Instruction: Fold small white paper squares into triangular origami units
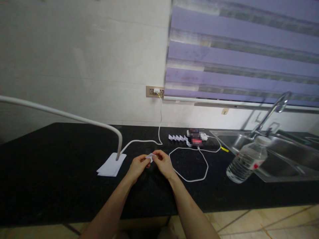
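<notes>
My left hand (138, 165) and my right hand (163, 162) meet over the black countertop (50, 166), fingers pinched together on a small white piece of folded paper (151, 157). To the left of my hands lies a small stack of white paper sheets (111, 166). A row of several small white folded paper pieces (177, 137) stands farther back on the counter.
A white cable (189, 166) loops on the counter from a wall socket (155, 91) to a blurred device (195, 137). A clear plastic bottle (246, 160) stands at the edge of a steel sink (286, 156) with a tap (271, 111). A white curved tube (74, 117) arcs in from the left.
</notes>
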Motion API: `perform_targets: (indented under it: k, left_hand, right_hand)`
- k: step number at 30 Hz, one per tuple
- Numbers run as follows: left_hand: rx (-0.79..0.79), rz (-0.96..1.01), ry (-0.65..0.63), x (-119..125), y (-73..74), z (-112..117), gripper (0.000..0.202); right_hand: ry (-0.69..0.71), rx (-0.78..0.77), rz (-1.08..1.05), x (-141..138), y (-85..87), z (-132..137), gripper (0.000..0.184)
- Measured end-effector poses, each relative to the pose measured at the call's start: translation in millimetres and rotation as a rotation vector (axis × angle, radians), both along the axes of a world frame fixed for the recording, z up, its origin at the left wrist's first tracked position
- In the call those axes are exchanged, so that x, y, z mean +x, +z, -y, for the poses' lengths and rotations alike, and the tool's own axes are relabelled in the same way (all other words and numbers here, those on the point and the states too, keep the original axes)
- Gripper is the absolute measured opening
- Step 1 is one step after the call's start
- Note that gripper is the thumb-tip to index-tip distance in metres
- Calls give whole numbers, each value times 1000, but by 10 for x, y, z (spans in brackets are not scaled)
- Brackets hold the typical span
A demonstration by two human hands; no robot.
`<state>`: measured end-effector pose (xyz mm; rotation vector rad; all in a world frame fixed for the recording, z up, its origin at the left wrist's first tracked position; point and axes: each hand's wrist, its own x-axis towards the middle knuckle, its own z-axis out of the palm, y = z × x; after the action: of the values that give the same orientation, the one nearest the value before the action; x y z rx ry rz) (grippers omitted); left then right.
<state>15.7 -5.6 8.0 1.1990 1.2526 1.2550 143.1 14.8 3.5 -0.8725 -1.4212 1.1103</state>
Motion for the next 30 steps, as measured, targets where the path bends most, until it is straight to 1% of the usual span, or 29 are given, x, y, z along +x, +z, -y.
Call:
perform_targets:
  k: [4, 8, 10, 17, 23, 30]
  left_hand:
    - [-11, 3, 19, -4, -6, -3, 21]
    - [-13, 27, 36, -18, -41, -23, 22]
    - [-8, 41, 32, -23, -57, -32, 21]
    - [-19, 111, 17, -13, -33, -20, 19]
    - [-14, 113, 33, -8, -33, -22, 22]
    - [-27, 179, 20, -11, -30, -18, 19]
  right_hand:
    - [-8, 63, 39, 9, 19, 24, 9]
    - [-16, 165, 101, 16, -9, 24, 12]
    - [-17, 192, 126, 20, -27, 13, 13]
    - [-37, 222, 168, 10, -36, 11, 13]
    - [-30, 155, 128, -8, -39, 15, 13]
    - [-48, 245, 165, 15, -49, 17, 17]
